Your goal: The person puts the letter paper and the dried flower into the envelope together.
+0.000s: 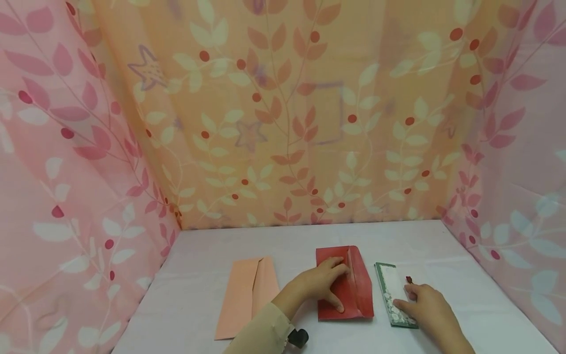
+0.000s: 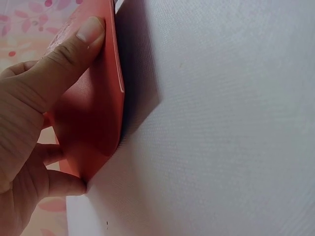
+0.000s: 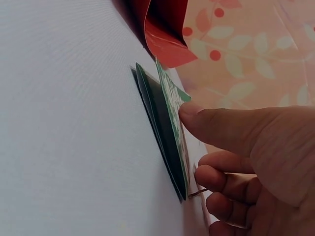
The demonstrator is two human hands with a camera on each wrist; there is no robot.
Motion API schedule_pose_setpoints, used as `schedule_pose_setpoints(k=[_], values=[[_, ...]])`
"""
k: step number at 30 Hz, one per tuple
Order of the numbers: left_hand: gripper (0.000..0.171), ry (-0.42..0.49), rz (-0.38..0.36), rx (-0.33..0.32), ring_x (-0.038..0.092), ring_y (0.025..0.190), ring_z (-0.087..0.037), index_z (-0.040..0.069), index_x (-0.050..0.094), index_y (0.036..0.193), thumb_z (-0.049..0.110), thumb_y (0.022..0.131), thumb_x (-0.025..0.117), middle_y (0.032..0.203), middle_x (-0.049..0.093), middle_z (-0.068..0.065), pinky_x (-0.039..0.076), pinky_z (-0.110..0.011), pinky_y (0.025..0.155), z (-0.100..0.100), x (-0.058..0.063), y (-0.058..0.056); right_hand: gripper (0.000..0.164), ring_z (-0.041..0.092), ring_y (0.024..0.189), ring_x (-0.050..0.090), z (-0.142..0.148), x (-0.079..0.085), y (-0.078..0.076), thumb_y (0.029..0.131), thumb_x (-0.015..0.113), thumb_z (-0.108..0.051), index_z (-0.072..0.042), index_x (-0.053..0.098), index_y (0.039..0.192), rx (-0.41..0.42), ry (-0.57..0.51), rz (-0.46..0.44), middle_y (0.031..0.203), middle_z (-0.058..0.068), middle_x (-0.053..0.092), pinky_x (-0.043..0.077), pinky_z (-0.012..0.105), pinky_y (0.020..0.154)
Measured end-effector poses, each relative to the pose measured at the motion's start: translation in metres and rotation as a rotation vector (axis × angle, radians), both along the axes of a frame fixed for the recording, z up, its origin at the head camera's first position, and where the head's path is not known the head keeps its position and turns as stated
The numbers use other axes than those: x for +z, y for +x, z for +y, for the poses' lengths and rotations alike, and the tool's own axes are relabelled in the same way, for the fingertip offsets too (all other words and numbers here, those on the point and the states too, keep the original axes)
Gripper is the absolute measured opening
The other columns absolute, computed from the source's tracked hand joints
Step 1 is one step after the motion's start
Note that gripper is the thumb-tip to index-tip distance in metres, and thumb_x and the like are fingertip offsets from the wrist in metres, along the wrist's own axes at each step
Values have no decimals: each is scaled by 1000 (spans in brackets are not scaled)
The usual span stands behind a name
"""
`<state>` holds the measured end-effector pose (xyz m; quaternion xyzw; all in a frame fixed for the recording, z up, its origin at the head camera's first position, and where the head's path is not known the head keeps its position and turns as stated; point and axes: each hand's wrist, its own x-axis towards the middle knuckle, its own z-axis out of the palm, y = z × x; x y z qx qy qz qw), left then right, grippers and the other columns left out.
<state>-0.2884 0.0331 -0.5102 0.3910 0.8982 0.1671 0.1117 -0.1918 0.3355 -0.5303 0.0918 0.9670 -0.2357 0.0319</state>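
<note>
My left hand (image 1: 325,281) grips a red envelope (image 1: 327,309), its flap spread toward the right. In the left wrist view the thumb (image 2: 74,54) lies on the envelope's face (image 2: 93,113), while other fingers reach its far side and end. My right hand (image 1: 426,307) holds a folded green card (image 1: 383,285) with a white floral front, just right of the envelope. Its thumb touches the printed face, and the fingers curl at the edge. A small dark-red piece (image 1: 409,279) shows at the fingertips; a thin brown stem (image 3: 198,193) is by them in the right wrist view.
A peach envelope (image 1: 240,295) lies on the white tabletop (image 1: 199,250), left of the red one, partly behind my left forearm. A black device (image 1: 298,338) sits at my left wrist. Leaf-patterned curtains (image 1: 287,123) enclose the back and both sides.
</note>
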Motion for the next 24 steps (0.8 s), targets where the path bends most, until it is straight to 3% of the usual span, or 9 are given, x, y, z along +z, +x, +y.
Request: schedule_pose_setpoints(k=[8,12,16,24], values=[[85,-7,12,-8,32,148,-15,41,48,140,58,67,89,165,28,7,54,-36,100,1,-1,2,90,55,111,60,-6,-3,1,68,87,-60,8,67,124,-37,21,16,112,33,66,49,67,87],[85,-10,16,-4,33,148,-15,42,48,140,59,67,88,165,28,7,55,-37,99,1,-2,1,88,50,106,62,-11,0,1,70,89,-52,9,64,128,-82,8,5,108,30,66,48,68,89],[85,-9,17,5,33,148,-14,44,47,140,59,67,88,164,29,8,56,-38,98,2,-2,0,86,37,95,59,-14,2,1,74,89,-45,12,60,131,-119,-35,-10,98,18,66,48,66,90],[87,-13,4,7,33,147,-15,43,47,143,56,68,89,163,31,8,58,-36,93,3,0,2,80,39,100,64,-18,2,6,75,88,-38,12,59,130,-168,-97,29,103,20,71,50,60,84]])
